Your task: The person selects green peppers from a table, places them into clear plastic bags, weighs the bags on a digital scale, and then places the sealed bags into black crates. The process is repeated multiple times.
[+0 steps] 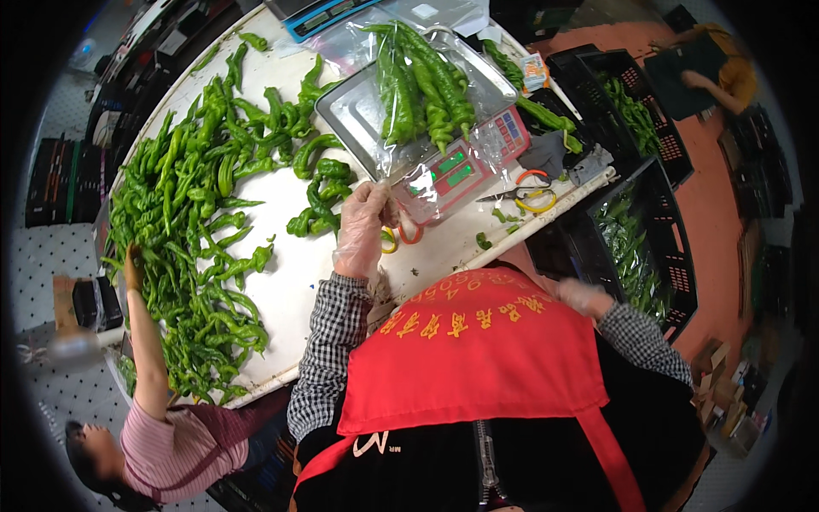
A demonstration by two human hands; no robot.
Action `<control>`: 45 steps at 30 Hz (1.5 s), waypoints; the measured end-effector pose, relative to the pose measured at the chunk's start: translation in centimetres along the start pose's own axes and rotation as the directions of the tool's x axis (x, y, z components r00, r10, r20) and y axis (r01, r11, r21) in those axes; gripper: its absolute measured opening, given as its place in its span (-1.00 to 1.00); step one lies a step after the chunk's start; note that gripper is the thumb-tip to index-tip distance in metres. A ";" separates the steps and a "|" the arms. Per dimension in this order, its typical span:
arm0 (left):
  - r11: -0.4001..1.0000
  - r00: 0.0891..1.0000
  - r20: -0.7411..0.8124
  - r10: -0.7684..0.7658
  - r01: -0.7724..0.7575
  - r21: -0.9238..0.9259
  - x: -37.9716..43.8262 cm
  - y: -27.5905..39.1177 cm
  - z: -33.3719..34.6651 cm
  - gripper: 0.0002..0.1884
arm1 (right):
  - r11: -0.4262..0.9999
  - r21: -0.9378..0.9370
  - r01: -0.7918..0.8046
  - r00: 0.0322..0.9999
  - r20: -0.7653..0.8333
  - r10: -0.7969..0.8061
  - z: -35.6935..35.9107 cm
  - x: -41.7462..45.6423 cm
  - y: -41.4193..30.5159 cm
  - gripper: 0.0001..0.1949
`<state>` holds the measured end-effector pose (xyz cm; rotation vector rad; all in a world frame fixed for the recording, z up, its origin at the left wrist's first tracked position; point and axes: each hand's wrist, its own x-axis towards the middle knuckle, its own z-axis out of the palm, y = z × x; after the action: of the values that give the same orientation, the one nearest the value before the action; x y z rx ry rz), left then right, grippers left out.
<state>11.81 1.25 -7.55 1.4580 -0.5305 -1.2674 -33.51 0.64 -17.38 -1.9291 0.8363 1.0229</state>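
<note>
My left hand (369, 214), in a clear plastic glove, pinches the gathered end of a clear plastic bag of long green peppers (422, 89). The bag lies over the metal tray of a digital scale (349, 118), whose pink panel is lit green. My right hand (583, 297), also gloved and somewhat blurred, is beside the red apron (473, 358) near the table edge; whether it holds anything cannot be told. Scissors with red and yellow handles (528, 194) lie right of the scale, and another pair's handles (402, 237) show beside my left hand.
Loose green peppers (192, 185) cover the table's left side. A co-worker's arm (148, 339) reaches over them. Black crates (681, 281) holding peppers stand at the right, some bagged. A second scale (320, 19) is at the top. Another person (736, 70) is at the upper right.
</note>
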 end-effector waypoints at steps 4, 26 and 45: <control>1.000 0.999 0.038 -0.005 0.004 0.017 0.3 0.0 -1.2 -0.71 | 0.989 0.011 -0.150 0.938 0.317 0.139 5.6 0.1 -1.7 -0.89; -0.508 0.614 0.783 0.098 -0.646 0.570 3.4 4.1 -0.7 -0.26 | 0.846 -0.409 0.341 0.032 -0.895 -0.445 -18.9 10.8 -7.1 -0.12; 0.485 0.514 0.316 0.797 -0.858 0.172 -1.0 24.2 6.4 -0.61 | 0.023 -0.341 0.940 -0.324 -0.909 -0.262 -37.9 -9.8 -17.6 -0.52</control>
<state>13.03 -8.35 15.62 1.0398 -1.4410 -0.5112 -10.25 -21.68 10.95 -1.5842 0.0565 -1.3315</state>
